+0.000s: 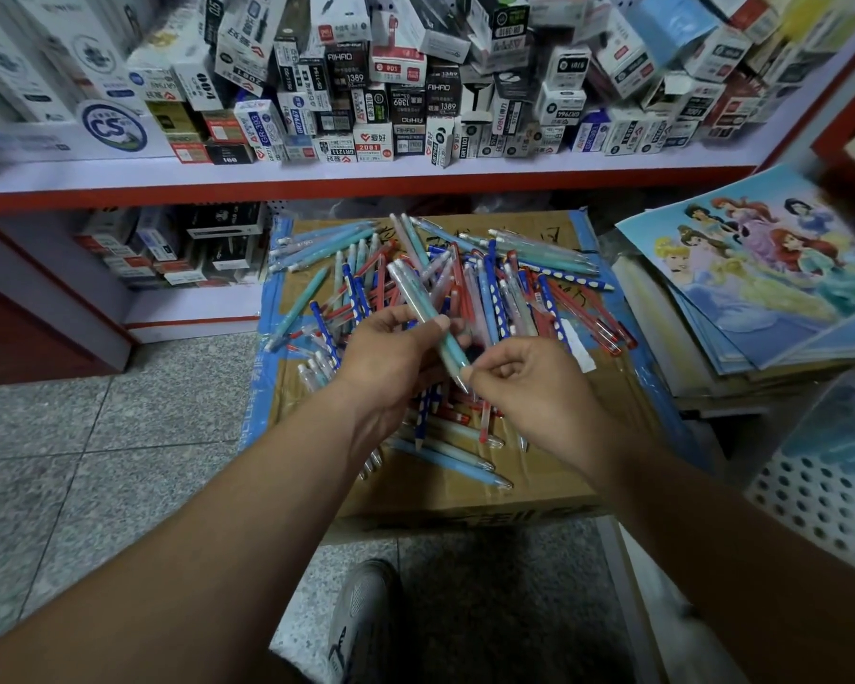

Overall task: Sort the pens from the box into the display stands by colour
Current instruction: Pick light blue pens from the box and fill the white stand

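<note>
A pale teal pen [418,308] is held slantwise above the heap of pens [489,283], its cap end raised toward the shelf [317,182] and its lower tip brought down between the 2 hands. The barrel is gripped by the left hand [391,355], with the thumb pressed along it and the fingers curled beneath. The tip is pinched between thumb and forefinger of the right hand [534,387], and the other fingers are loosely curled. The pen is probably held this way so that its colour can be checked, or so that it can be passed from 1 hand to the other. The remaining pens, red, blue with white dots, pale blue and teal, are spread loose over the closed top of the cardboard box [465,506], and several lie close to its near and left edges, where a careless sweep could send them to the tiled floor [95,412]. No display stands can be seen, so the destination cannot be told. Open room is found to the left over the floor. To the right the box is hemmed by a stack of posters [761,269] and a perforated panel [820,501], and behind it by the shelf, which overhangs the far edge and is crowded with small cartons [376,140].
</note>
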A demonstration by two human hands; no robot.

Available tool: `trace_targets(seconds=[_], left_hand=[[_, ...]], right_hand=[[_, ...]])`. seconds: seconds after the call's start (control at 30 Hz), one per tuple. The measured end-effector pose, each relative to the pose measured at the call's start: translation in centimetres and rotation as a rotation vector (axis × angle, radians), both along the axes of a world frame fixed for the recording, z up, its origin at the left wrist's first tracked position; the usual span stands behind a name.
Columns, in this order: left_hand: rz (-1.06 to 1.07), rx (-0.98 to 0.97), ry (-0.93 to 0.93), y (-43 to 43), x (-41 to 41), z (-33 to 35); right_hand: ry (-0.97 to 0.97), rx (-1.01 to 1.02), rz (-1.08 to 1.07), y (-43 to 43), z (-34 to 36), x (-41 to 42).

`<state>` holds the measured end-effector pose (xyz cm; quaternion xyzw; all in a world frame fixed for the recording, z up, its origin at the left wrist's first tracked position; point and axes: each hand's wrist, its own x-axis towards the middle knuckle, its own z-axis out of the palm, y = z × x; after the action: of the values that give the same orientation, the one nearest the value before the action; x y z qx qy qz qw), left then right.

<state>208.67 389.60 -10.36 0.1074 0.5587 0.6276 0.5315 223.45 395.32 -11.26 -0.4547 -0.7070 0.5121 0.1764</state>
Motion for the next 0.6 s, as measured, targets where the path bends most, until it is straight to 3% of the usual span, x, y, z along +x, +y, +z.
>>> trace_targets(seconds=[0.13,0.27,0.43,0.6], left_hand=[[-0.002,-0.041,0.032,-0.2,-0.2,0.2],[0.013,-0.077,0.08,-0.1,-0.6,0.2],[0.002,-0.083,0.1,-0.2,-0.8,0.0],[0.004,-0.076,0.112,-0.1,-1.1,-0.3]], right_hand=[[-0.024,0.004,0.036,1.3,0.3,0.0],[-0.13,0.249,-0.085,3.3,-0.7,-0.7],[-0.284,0.501,-0.038,3.7,-2.4,-1.8],[-0.37,0.577,-0.037,3.7,-2.2,-2.1]])
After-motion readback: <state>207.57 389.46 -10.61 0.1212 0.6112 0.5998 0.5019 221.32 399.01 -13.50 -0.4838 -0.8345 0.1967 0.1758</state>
